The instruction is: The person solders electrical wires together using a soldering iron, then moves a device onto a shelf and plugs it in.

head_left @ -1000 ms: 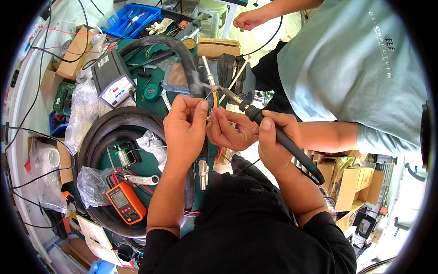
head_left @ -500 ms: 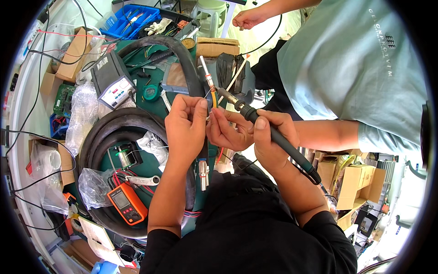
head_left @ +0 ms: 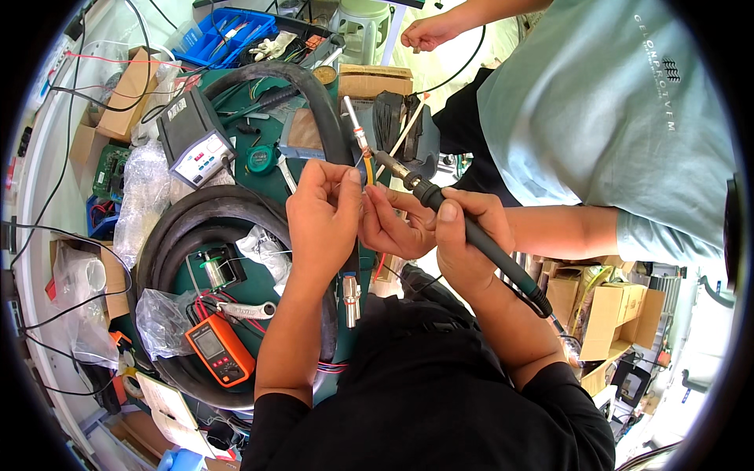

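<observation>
My left hand [head_left: 322, 220] pinches a thin yellow wire [head_left: 367, 166] at its fingertips, just below a slim metal rod [head_left: 355, 129] that rises from it. My right hand [head_left: 465, 231] is shut on the black handle of a soldering iron [head_left: 487, 243]. The iron's metal tip [head_left: 386, 163] points left and up, right beside the wire. Between my hands, a co-worker's hand [head_left: 393, 224] reaches in from the right and also touches the wire with its fingertips.
A coiled black hose [head_left: 169, 228] lies on the green bench, with a grey soldering station [head_left: 192, 141], a solder spool [head_left: 212, 271], an orange multimeter [head_left: 220, 347] and a metal connector [head_left: 351, 298]. A blue tray [head_left: 228, 31] sits at the back. The co-worker in a pale green shirt [head_left: 597, 118] stands on the right, above cardboard boxes [head_left: 609, 314].
My right hand has shifted the soldering iron slightly left, toward the wire. My left hand and the co-worker's hand stay where they were.
</observation>
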### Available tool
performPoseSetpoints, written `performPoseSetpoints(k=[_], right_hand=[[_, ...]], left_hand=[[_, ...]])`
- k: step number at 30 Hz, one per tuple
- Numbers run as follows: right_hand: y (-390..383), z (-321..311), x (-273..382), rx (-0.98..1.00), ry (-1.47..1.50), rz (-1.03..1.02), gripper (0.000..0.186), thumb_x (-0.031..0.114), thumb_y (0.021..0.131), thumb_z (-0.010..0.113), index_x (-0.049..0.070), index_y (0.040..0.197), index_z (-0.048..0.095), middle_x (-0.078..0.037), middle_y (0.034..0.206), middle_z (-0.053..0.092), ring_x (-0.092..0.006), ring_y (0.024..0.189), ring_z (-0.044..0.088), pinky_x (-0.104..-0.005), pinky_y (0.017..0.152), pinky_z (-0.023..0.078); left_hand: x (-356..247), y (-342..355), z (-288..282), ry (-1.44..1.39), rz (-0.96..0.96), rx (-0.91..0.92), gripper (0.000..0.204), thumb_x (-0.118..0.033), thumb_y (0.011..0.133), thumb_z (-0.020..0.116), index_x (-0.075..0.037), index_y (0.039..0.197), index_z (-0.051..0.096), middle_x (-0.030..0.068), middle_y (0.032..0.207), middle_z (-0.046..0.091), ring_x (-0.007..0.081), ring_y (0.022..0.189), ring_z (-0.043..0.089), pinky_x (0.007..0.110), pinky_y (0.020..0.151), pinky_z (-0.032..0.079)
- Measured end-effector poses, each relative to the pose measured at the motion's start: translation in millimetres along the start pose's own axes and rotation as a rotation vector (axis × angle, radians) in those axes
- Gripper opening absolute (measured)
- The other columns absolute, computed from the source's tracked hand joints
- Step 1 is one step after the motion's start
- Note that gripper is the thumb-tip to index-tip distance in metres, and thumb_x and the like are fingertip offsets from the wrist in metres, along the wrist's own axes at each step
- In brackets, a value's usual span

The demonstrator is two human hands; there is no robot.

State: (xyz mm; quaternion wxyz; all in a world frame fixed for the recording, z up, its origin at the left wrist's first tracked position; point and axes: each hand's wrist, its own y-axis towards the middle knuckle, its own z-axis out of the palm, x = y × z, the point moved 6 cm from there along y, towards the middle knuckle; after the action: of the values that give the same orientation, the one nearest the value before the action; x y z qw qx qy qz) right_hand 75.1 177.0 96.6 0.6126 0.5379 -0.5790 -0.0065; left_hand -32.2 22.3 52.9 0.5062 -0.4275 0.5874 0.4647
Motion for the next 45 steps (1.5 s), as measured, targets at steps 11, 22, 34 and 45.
performPoseSetpoints(k=[11, 22, 34, 45], right_hand=[[2.2, -0.1, 3.9, 0.016, -0.054, -0.005, 0.014, 0.010, 0.081, 0.067, 0.001, 0.087, 0.059, -0.008, 0.066, 0.063, -0.0109, 0.051, 0.057, -0.0245, 0.049, 0.047], [-6.9, 2.8, -4.5, -0.039, 0.046, 0.090, 0.012, 0.009, 0.081, 0.066, 0.000, 0.086, 0.060, -0.008, 0.067, 0.064, -0.0092, 0.051, 0.056, -0.0232, 0.049, 0.046], [-6.9, 3.7, 5.9, 0.086, -0.080, -0.004, 0.013, 0.007, 0.088, 0.060, -0.003, 0.094, 0.056, -0.008, 0.074, 0.063, -0.0083, 0.060, 0.058, -0.0211, 0.054, 0.048], [-6.7, 3.6, 2.2, 0.071, -0.026, 0.034, 0.013, 0.008, 0.087, 0.061, -0.003, 0.093, 0.057, -0.008, 0.073, 0.063, -0.0080, 0.060, 0.058, -0.0211, 0.054, 0.047]], left_hand=[[-2.4, -0.1, -1.8, 0.031, -0.008, -0.005, 0.017, -0.012, 0.088, 0.060, 0.003, 0.084, 0.054, 0.0063, 0.064, 0.061, 0.0059, 0.057, 0.054, 0.023, 0.052, 0.043], [-2.8, -1.4, -0.4, 0.083, -0.015, -0.028, 0.016, -0.013, 0.087, 0.061, 0.001, 0.082, 0.054, 0.0069, 0.062, 0.060, 0.0073, 0.055, 0.054, 0.025, 0.052, 0.044], [-10.7, -3.1, 2.3, -0.036, -0.093, 0.011, 0.016, -0.013, 0.090, 0.058, 0.001, 0.084, 0.052, 0.0016, 0.058, 0.055, 0.0030, 0.051, 0.047, 0.021, 0.046, 0.037], [-3.3, -1.9, 3.8, -0.039, -0.068, 0.006, 0.017, -0.013, 0.089, 0.059, 0.002, 0.083, 0.054, 0.0024, 0.059, 0.056, 0.0024, 0.053, 0.046, 0.021, 0.046, 0.036]])
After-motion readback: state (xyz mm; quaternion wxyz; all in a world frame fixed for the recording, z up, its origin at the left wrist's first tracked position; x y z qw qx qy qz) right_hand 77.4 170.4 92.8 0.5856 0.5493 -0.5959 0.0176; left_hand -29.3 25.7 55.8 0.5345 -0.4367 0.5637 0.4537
